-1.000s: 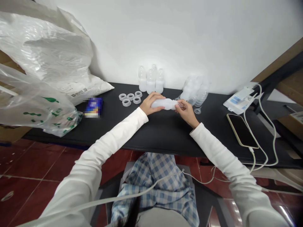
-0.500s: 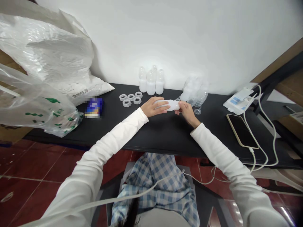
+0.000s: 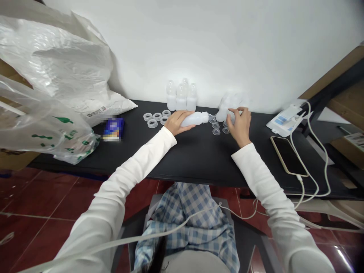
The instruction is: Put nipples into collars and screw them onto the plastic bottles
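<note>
My left hand (image 3: 179, 122) is wrapped round a white baby bottle (image 3: 196, 119), which lies sideways with its neck to the right. My right hand (image 3: 240, 124), thumb and fingers apart, reaches to a heap of translucent bottles and clear domed caps (image 3: 224, 110); whether it touches them I cannot tell. Small clear discs (image 3: 216, 131) lie on the table between the two hands, some partly covered by the right one. Just left of my left hand are several clear rings (image 3: 152, 123). Behind it, several capped bottles (image 3: 181, 96) stand upright against the wall.
Large plastic bags (image 3: 65, 76) fill the left end of the black table (image 3: 196, 159). A blue packet (image 3: 113, 129) lies beside them. To the right are a phone (image 3: 288, 155) with a cable, a white-and-blue package (image 3: 283, 121) and a rack with boxes.
My right hand has let go of the bottle's neck and moved right to the heap, its fingers parting. My left hand has shifted slightly left with the bottle, uncovering the small discs.
</note>
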A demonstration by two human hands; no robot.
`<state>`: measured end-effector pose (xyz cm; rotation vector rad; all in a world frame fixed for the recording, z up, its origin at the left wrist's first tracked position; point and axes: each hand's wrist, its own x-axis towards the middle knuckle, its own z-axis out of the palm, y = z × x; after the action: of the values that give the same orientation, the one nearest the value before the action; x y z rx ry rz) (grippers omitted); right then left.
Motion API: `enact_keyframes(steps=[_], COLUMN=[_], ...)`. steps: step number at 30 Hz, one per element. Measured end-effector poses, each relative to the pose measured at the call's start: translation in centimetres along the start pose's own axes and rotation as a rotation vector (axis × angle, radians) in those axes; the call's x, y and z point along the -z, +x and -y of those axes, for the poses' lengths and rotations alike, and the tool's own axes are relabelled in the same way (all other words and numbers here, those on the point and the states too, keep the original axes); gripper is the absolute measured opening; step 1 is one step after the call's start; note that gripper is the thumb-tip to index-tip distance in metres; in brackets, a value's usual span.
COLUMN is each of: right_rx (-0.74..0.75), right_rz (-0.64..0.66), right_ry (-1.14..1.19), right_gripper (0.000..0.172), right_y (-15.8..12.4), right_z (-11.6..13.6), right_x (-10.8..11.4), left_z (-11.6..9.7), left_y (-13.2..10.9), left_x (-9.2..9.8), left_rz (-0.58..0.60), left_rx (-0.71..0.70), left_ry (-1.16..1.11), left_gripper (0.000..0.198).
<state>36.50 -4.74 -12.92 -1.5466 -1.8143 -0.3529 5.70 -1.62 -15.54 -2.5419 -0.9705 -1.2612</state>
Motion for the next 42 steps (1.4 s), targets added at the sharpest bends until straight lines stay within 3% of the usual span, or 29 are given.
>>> enact_keyframes(steps=[4,10,13,16,19,24,30,37,42], right_rx=[-0.052,-0.036,-0.060,-0.077,-0.042,-0.011,0.015,-0.026,-0.104], right_rz=[0.103,0.118,-0.021,-0.186,-0.225,-0.068,0.048,0.134,0.197], right_ry=[-0.210,-0.231,-0.089,0.194,0.497,0.770,0.854,0.906,0.816], right_gripper=[0.043,0.040,0.042,0.043,0.041,0.043,0.043,0.048,0.045], right_y=[0.0,0.2,0.4,0.4,0.1,-0.8,-1.5,-2.1,-2.8], right_z=[-1.4,-1.7,-1.3,-0.5,0.4,2.1,3.4,3.8,4.2], right_x=[-0.4,0.3,0.9,0.8,-0.3,-2.1,-2.1,-2.5,-2.7], left_z=[0.0,-0.1,0.0,0.2,0.3,0.2,-0.7,-1.8,-2.4], left_y=[0.1,0.2,0.2,0.1,0.0,-0.1,0.0,0.9,1.2], left_x=[0.3,0.7,0.7,0.6,0.4,0.2,0.4,1.2,0.9], left_rz=[0.047,0.061,0.051,0.032,0.026,0.042,0.083,0.133,0.203], left_rx=[0.012,0.029,0.065,0.078,0.072,0.056,0.064,0.321,0.465], left_ry=[0.016,0.037,0.063,0.076,0.074,0.044,-0.103,-0.526,-0.609], left_gripper=[0.056,0.054,0.054,0.055,0.055,0.057,0.055,0.050,0.059])
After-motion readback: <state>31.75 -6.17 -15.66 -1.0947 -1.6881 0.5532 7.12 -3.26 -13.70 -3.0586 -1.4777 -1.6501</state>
